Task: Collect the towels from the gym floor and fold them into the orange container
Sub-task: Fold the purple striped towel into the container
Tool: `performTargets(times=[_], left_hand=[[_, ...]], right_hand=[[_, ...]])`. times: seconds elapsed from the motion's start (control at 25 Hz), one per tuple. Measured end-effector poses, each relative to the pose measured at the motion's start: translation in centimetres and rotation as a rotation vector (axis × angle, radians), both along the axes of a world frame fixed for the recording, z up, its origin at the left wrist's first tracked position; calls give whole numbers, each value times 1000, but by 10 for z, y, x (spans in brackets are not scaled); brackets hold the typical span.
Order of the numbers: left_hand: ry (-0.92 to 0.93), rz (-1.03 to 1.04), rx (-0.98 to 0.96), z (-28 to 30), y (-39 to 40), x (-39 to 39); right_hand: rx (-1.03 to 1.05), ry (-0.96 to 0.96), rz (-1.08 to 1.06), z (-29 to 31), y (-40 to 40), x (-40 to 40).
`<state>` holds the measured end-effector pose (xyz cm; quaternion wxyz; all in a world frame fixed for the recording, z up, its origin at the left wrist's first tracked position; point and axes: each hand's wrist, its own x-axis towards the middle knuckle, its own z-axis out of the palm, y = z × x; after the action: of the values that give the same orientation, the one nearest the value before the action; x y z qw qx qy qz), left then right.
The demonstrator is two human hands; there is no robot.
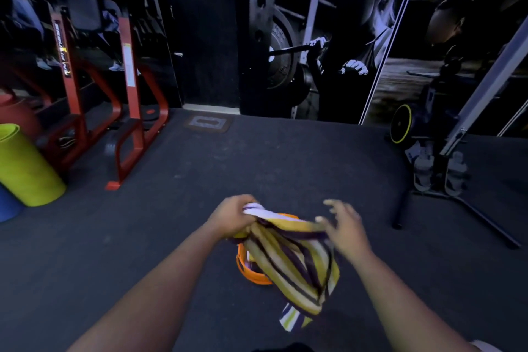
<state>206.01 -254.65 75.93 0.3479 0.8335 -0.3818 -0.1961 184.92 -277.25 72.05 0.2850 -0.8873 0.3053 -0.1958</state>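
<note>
A yellow, white and purple striped towel (297, 266) hangs bunched in the air in front of me. My left hand (231, 216) grips its upper left corner. My right hand (343, 226) is at the towel's upper right edge with fingers spread and blurred; whether it grips the cloth I cannot tell. The orange container (248, 268) stands on the dark gym floor directly below, mostly hidden by the hanging towel.
A red steel machine frame (128, 123) stands at the left, with yellow-green (25, 168) and blue (8, 206) cylinders beside it. A black stand's legs (445, 197) and a yellow-rimmed weight plate (401, 123) are at the right. A printed wall closes the back.
</note>
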Motion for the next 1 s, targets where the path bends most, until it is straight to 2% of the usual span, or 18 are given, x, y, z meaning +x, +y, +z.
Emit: performTargets(times=[0.04,0.12,0.16,0.24,0.32,0.36,0.4,0.48,0.56,0.64,0.68,0.72,0.76,0.88,0.92,1.0], left_hand=[[-21,-77,-2,3,-8,-5],[-92,-158,15,6,-20,-13],[-153,-154,42,4,-24,-15],[-413,-81,165,3,-21,-14],[-672,52,325,-4,-9,-6],[-674,141,360,-10,1,-1],[-601,260,361,-16,14,5],[-276,516,207,-35,35,21],[86,629,-82,-51,45,29],[458,790,-467,-55,48,33],[619,877,-597,-54,49,34],[706,899,-676,-57,51,38],[709,866,-650,-54,54,40],[576,630,-458,-42,53,39],[616,581,-495,-36,51,37],[860,496,-661,-31,47,36]], right_hand=[[7,31,183,-2,15,14],[0,147,358,6,47,36],[-62,194,361,8,55,44],[-94,162,302,12,59,50],[40,41,282,18,55,49],[127,-49,276,22,56,49],[230,-168,248,27,59,48],[470,-458,101,40,61,48],[661,-644,-64,47,50,49],[773,-697,-208,46,30,44],[774,-698,-285,43,20,38],[747,-676,-351,38,11,31],[714,-640,-384,31,5,25],[703,-462,-327,19,3,20],[739,-435,-298,16,6,22],[924,-463,-243,17,13,25]])
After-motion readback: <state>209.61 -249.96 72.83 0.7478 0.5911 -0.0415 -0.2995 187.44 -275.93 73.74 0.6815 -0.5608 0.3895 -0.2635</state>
